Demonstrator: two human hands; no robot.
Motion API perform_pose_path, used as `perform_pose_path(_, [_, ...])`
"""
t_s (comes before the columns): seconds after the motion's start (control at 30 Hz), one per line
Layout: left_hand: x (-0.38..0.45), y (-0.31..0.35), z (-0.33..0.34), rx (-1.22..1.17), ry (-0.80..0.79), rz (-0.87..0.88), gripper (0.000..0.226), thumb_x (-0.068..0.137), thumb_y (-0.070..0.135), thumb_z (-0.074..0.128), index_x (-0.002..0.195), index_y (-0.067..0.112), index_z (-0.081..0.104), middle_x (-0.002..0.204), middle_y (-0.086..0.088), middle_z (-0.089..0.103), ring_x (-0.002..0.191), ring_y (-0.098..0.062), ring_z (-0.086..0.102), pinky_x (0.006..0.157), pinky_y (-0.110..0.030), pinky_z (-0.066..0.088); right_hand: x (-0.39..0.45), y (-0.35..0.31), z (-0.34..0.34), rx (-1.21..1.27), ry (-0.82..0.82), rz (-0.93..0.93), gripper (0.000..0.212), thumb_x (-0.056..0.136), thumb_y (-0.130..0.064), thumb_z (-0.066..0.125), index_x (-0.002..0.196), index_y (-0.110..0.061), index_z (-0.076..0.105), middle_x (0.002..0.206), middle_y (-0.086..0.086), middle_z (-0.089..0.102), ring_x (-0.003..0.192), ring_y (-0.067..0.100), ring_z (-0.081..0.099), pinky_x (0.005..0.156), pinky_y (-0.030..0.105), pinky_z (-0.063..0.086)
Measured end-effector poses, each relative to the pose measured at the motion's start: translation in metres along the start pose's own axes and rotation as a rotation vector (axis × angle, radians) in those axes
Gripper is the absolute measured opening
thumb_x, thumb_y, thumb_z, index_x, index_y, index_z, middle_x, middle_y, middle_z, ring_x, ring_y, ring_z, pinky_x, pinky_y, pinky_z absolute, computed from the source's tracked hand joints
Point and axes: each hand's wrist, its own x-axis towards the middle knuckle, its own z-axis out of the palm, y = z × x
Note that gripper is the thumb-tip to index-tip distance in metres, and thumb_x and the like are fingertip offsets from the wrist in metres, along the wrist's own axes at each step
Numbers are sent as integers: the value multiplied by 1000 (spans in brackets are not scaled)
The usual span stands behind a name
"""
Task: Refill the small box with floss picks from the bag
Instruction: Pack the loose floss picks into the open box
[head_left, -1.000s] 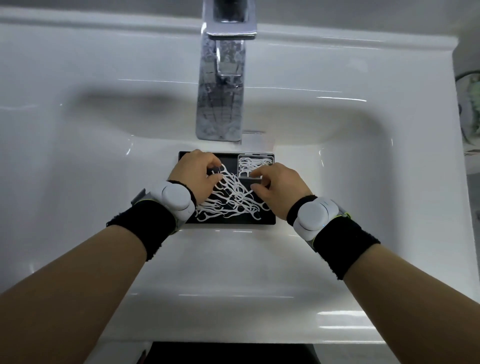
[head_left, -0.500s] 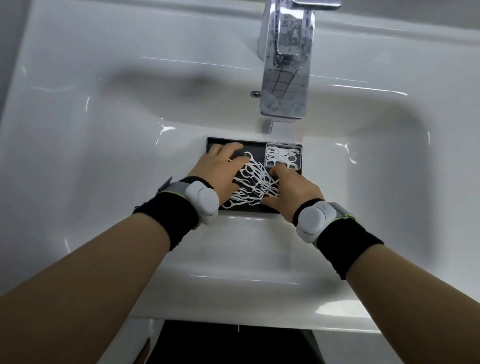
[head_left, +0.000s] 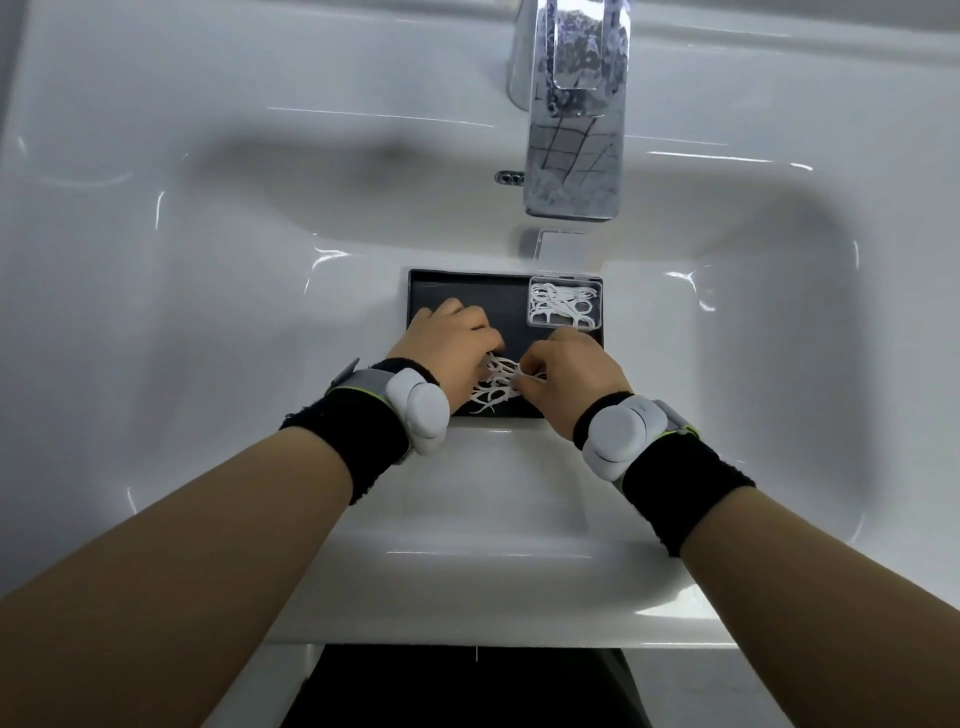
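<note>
A black tray (head_left: 467, 288) lies in the bottom of a white sink. In its far right corner stands a small clear box (head_left: 565, 303) with white floss picks inside. A loose heap of white floss picks (head_left: 493, 387) lies on the tray's near part. My left hand (head_left: 449, 345) rests on the left side of the heap, fingers curled over it. My right hand (head_left: 563, 371) presses in from the right, fingers pinched into the picks. No bag is in view.
The white sink basin (head_left: 208, 312) surrounds the tray. A chrome tap (head_left: 574, 114) overhangs the far side, just above the box. The box's clear lid (head_left: 561, 244) stands open behind it. Both wrists carry black bands with white devices.
The spread-out picks have been pushed together into a tighter heap near the tray's front. Both hands have drawn closer to each other. The camera has shifted left and nearer.
</note>
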Motion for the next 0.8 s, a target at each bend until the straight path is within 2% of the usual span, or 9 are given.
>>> perform_pose_path(0.1, [-1,0,0,7,2,4,27,95,33,50,117,24,63,121,3,57,119,-23,39,92,-36,33,-1,2,-3,32,33,-5,19,88,-38,64,95,-21,71,101,2,60,110,25,46,86,37,45])
perform_pose_path(0.2, [-2,1,-2,-24,-6,-14,27,96,34,48,114,23,64,115,2,62,117,-23,42,93,-37,35,-2,4,-8,54,19,-11,19,89,-37,62,96,-22,70,93,-1,66,108,24,45,84,33,41])
perform_pose_path(0.3, [-2,1,-6,-69,-22,-41,26,97,33,46,112,22,64,109,-1,64,114,-23,44,93,-37,38,-3,9,-13,125,23,22,16,88,-36,63,96,-23,69,82,-7,59,107,18,45,79,27,37])
perform_pose_path(0.37, [-3,-1,-9,-108,-22,-65,24,98,30,46,110,20,63,107,-3,63,111,-24,45,93,-38,40,-4,14,-16,160,35,49,15,88,-35,64,94,-23,70,79,-9,57,104,19,50,80,27,41])
perform_pose_path(0.47, [-4,-5,-14,-157,0,-128,22,98,27,46,110,18,62,106,-5,62,109,-25,46,88,-35,40,-4,23,-22,198,64,79,14,86,-37,66,91,-24,71,79,-7,63,98,24,57,83,32,49])
perform_pose_path(0.6, [-5,-6,-18,-263,59,-227,19,97,27,47,104,18,63,101,-5,62,101,-25,53,84,-35,43,-2,30,-30,281,140,123,14,84,-39,67,88,-26,71,83,-6,69,95,23,60,89,36,49])
perform_pose_path(0.73, [-2,1,-27,-345,156,-290,18,95,28,51,98,17,65,95,-4,66,93,-25,58,83,-37,46,8,29,-43,326,195,142,18,85,-39,66,93,-23,70,88,-4,70,87,19,63,82,34,53])
perform_pose_path(0.8, [2,5,-31,-374,196,-321,18,95,27,51,99,16,65,95,-4,68,92,-26,59,83,-36,46,18,29,-47,328,210,133,17,86,-38,65,95,-24,70,88,-4,69,89,20,63,82,34,53])
